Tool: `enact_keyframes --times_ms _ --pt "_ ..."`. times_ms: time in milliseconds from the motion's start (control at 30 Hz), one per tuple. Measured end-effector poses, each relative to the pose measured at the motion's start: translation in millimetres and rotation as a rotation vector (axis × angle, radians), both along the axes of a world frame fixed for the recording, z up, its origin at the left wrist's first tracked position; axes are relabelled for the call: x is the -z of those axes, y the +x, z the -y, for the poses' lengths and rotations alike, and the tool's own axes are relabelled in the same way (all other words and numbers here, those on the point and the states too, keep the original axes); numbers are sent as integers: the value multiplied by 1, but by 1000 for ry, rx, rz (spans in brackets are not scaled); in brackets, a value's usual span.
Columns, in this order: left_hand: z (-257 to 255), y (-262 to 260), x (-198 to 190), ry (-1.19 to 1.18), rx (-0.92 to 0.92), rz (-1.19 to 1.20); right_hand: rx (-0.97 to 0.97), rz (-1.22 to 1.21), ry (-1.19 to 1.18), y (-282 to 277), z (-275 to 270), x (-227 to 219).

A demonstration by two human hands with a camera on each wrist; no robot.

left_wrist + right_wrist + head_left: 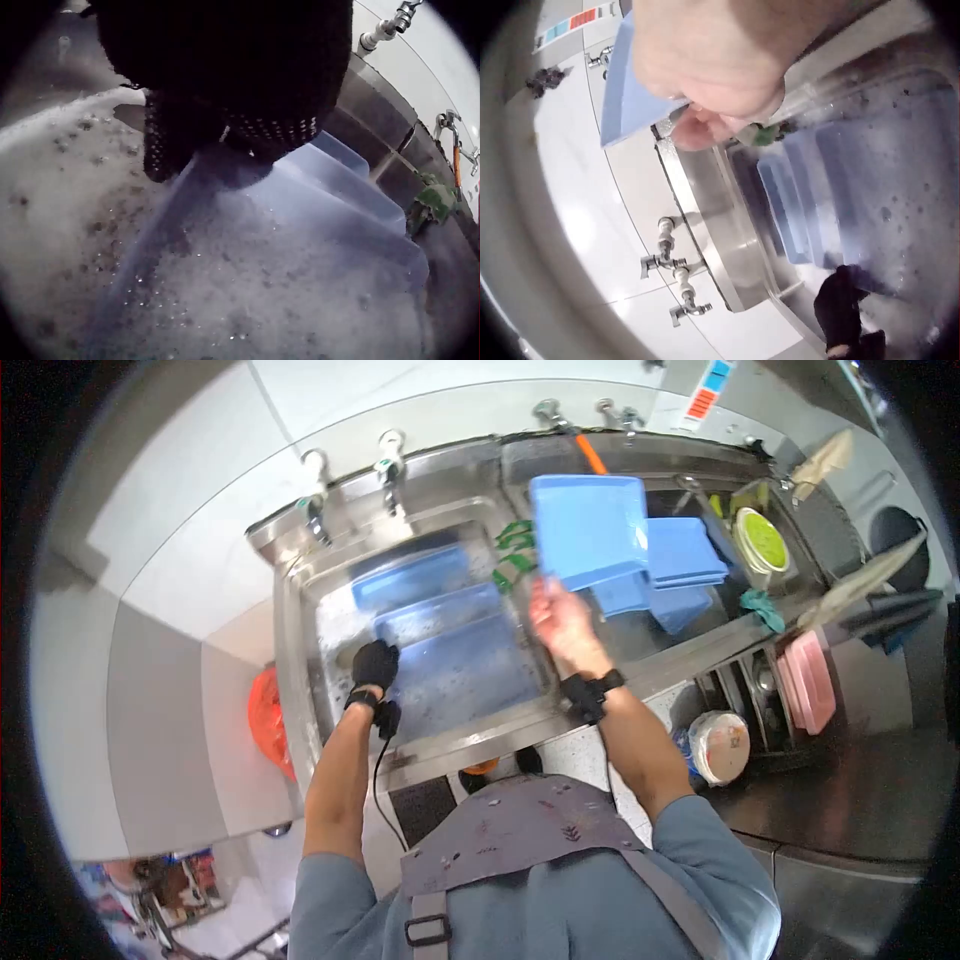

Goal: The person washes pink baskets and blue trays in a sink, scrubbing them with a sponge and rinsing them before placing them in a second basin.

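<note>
My left hand [375, 663], in a black knit glove, grips the edge of a blue plastic tray [465, 670] lying in the cloudy, bubbly water of the left sink. In the left wrist view the glove [217, 82] covers that tray's corner. Two more blue trays, one of them farther back [410, 578], lean behind it. My bare right hand [562, 622] holds another blue tray [590, 525] by its near edge, raised over the right basin. The right wrist view shows fingers [697, 129] curled at the edge of this raised tray [626, 94].
Several blue trays [685, 550] are stacked in the right basin. A green and white cloth [515, 550] lies on the divider between the sinks. Taps [390, 470] line the back wall. A tub with something bright green [762, 542] stands at right, near pink trays [808, 680].
</note>
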State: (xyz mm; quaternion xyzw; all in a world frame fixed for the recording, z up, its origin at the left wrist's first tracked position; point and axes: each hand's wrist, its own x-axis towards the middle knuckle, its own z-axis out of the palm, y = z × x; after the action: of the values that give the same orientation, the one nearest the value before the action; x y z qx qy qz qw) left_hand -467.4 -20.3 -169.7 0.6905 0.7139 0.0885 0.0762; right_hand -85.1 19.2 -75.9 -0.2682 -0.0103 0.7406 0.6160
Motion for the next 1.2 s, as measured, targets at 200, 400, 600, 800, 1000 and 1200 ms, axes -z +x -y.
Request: enact_keyframes --times_ms 200,400,600,800,1000,1200 --pt "13 -5 11 131 84 17 -154 187 270 5 -1 -52" --pt "20 5 -14 210 56 -56 -924 1405 542 -63 -7 -10" --pt "7 -3 -4 102 -85 -15 -648 2510 1143 -97 -26 46" --pt "16 -6 -3 -5 -176 8 -872 2619 1362 -111 -23 30" --pt "13 -16 8 -38 -224 98 -830 2621 1412 -110 -34 37" --pt "12 -35 11 -124 -164 111 -774 2561 1618 -100 -31 7"
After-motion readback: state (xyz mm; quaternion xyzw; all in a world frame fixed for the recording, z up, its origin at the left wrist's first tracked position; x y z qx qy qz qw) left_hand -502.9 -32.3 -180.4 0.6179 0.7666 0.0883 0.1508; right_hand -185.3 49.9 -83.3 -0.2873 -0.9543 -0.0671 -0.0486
